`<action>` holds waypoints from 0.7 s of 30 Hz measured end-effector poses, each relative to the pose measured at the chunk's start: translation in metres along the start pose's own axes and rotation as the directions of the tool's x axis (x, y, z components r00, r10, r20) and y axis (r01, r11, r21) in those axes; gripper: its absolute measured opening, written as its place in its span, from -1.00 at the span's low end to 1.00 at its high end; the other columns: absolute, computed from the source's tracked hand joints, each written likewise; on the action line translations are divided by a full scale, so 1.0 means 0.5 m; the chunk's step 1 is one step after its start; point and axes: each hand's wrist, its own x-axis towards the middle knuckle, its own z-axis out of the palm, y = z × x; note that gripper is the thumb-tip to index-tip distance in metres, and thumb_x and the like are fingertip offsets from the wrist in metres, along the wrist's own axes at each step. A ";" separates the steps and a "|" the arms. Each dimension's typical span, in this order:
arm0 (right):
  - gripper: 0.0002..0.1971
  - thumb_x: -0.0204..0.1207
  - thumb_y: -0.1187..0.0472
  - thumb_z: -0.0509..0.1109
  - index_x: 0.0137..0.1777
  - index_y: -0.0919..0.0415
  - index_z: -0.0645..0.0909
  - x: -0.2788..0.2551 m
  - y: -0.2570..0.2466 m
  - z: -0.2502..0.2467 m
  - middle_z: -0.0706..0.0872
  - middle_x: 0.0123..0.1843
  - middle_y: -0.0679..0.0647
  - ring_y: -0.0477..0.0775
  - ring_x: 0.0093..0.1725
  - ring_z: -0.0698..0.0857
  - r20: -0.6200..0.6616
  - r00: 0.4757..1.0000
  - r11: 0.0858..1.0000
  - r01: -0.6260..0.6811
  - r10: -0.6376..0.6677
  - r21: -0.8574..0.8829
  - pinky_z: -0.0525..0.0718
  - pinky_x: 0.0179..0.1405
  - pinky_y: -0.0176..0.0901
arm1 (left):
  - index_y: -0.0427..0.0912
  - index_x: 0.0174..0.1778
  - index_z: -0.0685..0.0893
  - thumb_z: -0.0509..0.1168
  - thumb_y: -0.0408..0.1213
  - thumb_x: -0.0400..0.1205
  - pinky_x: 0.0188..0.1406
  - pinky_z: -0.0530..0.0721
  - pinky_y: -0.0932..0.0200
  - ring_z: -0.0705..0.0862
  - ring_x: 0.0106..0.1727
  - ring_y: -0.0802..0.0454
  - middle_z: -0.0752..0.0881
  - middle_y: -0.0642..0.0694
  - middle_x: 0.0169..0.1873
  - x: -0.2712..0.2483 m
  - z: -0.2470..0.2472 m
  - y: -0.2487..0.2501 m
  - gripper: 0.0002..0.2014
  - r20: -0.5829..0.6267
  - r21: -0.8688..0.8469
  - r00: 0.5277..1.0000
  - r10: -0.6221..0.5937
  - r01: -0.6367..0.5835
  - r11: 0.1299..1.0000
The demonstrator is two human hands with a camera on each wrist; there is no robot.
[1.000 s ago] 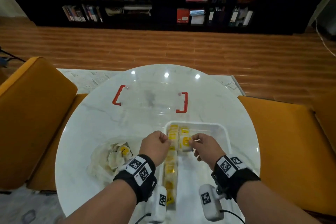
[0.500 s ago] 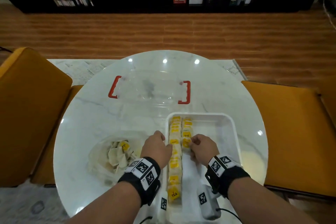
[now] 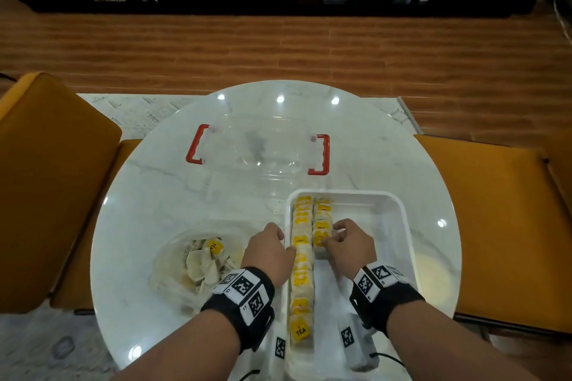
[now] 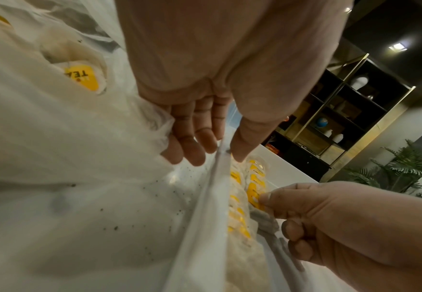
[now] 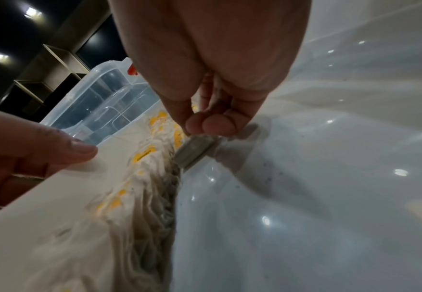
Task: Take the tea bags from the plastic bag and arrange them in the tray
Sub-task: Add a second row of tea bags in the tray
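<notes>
A white tray (image 3: 400,213) sits on the round marble table, right of centre. Tea bags with yellow tags fill a long row (image 3: 300,275) along its left wall. A shorter row (image 3: 322,216) lies beside that one at the far end. My right hand (image 3: 332,233) pinches a tea bag (image 5: 197,148) between thumb and forefinger at the near end of the short row, low over the tray floor. My left hand (image 3: 283,241) holds the tray's left rim (image 4: 219,158), thumb inside and fingers outside. The clear plastic bag (image 3: 173,260), with several loose tea bags, lies left of the tray.
A clear plastic box with red handles (image 3: 257,148) stands just behind the tray. Orange chairs flank the table on the left (image 3: 46,179) and right (image 3: 495,226). The right part of the tray floor (image 3: 371,226) is bare. A dark bookshelf lines the far wall.
The head view has tipped down toward the table. Both hands stay at the tray, the left on the rim and the right keeping its pinch at the short row's near end.
</notes>
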 end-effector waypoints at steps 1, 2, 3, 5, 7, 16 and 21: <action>-0.66 0.54 0.17 0.42 0.31 0.10 0.55 0.002 -0.002 0.000 0.66 -0.19 -0.03 -0.14 -0.25 0.58 0.021 1.000 1.000 0.009 -0.009 -0.026 0.44 -0.32 -0.44 | -0.06 0.04 0.51 0.36 -0.12 0.61 0.05 0.68 0.07 0.67 -0.03 -0.03 0.67 -0.04 -0.07 0.000 -0.001 0.000 -0.80 0.002 0.000 1.000 -0.001 0.001 1.000; -0.61 0.55 0.17 0.39 0.37 0.08 0.52 0.004 -0.006 -0.001 0.65 -0.20 -0.04 -0.11 -0.21 0.58 0.048 0.999 0.998 0.024 -0.021 -0.059 0.45 -0.23 -0.38 | -0.06 0.04 0.51 0.36 -0.12 0.61 0.05 0.68 0.07 0.68 -0.03 -0.03 0.67 -0.04 -0.07 0.000 -0.001 0.000 -0.80 0.005 0.000 1.000 -0.003 0.003 1.000; -0.62 0.56 0.17 0.37 0.38 0.07 0.52 0.007 -0.008 -0.001 0.64 -0.22 -0.05 -0.09 -0.20 0.57 0.073 0.997 0.994 0.046 -0.039 -0.098 0.45 -0.20 -0.34 | -0.06 0.04 0.51 0.36 -0.12 0.61 0.05 0.68 0.08 0.68 -0.03 -0.02 0.67 -0.04 -0.07 0.000 -0.001 0.001 -0.80 0.006 0.000 1.000 -0.002 0.002 1.000; -0.66 0.58 0.19 0.32 0.35 0.04 0.56 0.012 -0.011 -0.003 0.57 -0.29 -0.11 -0.10 -0.23 0.56 0.106 0.991 0.985 0.091 -0.076 -0.149 0.43 -0.28 -0.34 | -0.06 0.04 0.50 0.36 -0.12 0.61 0.05 0.67 0.09 0.67 -0.03 -0.02 0.67 -0.03 -0.06 0.000 -0.002 0.001 -0.80 0.009 0.004 1.000 -0.001 0.001 1.000; -0.65 0.59 0.21 0.30 0.37 0.01 0.56 0.015 -0.014 -0.005 0.51 -0.32 -0.19 -0.10 -0.23 0.54 0.113 0.988 0.978 0.124 -0.106 -0.170 0.42 -0.28 -0.35 | -0.06 0.05 0.50 0.36 -0.12 0.61 0.04 0.67 0.10 0.67 -0.02 -0.02 0.67 -0.04 -0.05 0.002 -0.002 0.000 -0.80 0.013 0.008 1.000 -0.001 0.001 1.000; -0.50 0.58 0.15 0.36 0.52 0.09 0.43 0.016 -0.009 -0.010 0.62 -0.19 -0.08 -0.03 -0.07 0.61 0.100 0.993 0.990 0.068 -0.055 -0.125 0.54 0.02 -0.26 | -0.09 0.13 0.55 0.36 -0.11 0.61 0.00 0.63 0.19 0.67 -0.03 0.01 0.68 -0.04 -0.01 0.002 -0.007 0.002 -0.76 0.033 -0.004 0.999 -0.008 0.008 1.000; -0.42 0.54 0.02 0.43 0.52 0.13 0.40 -0.005 -0.003 -0.044 0.66 -0.08 -0.05 0.09 -0.20 0.75 0.047 0.998 0.999 0.033 -0.034 0.020 0.72 -0.03 -0.02 | -0.04 0.06 0.61 0.38 -0.10 0.62 -0.19 0.51 0.39 0.67 -0.09 0.15 0.69 0.06 -0.03 -0.014 -0.054 0.027 -0.83 -0.071 -0.073 0.988 0.137 -0.142 0.987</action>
